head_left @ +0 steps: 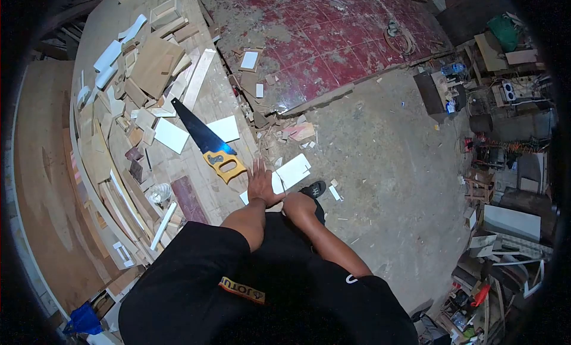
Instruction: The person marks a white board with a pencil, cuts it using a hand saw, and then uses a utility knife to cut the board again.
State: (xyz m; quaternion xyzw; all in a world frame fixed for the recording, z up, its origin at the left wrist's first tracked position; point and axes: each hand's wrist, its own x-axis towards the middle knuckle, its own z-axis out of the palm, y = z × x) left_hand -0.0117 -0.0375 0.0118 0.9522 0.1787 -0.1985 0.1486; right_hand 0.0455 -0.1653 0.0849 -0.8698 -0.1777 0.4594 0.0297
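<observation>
Right now your left hand [260, 183] lies spread and flat on the white board [285, 175] at the workbench [202, 107] edge, beside the handsaw [209, 144]. Your right hand [297, 203] looks curled beneath; I cannot tell its grip. The board seems thin, stiff and light: hold its edges.

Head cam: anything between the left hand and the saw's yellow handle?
Nothing: only bare workbench separates the left hand from the handsaw's yellow handle, which lies just up-left of the fingertips.
</observation>
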